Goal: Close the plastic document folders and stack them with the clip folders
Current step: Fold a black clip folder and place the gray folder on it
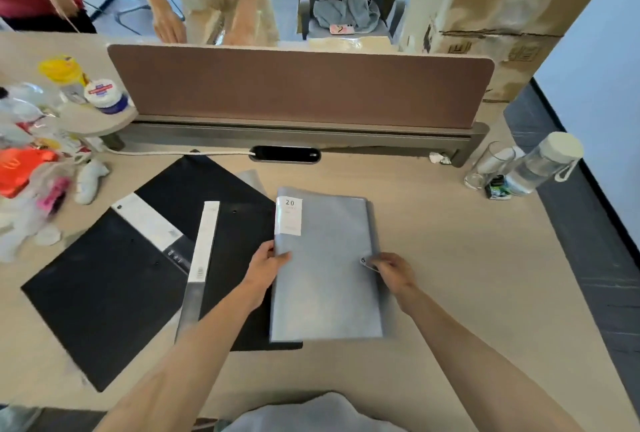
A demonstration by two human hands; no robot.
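Note:
A grey plastic document folder [325, 268] lies closed at the middle of the desk, a white label reading "20" on its top left corner. My left hand [265, 267] grips its left spine edge. My right hand [393, 270] pinches its right edge near a small stud. Its left side overlaps a black clip folder [239, 241] with a white spine label. Another black clip folder [104, 289] lies spread open to the left, partly under the first. A bit of another grey sheet [251, 180] shows behind them.
A brown desk divider [301, 88] closes off the back, with a cable slot [285, 154] below it. Bottles, wrappers and toys [45, 140] crowd the left side. A glass [488, 163] and a clear bottle [543, 163] stand at the right. People stand beyond the divider.

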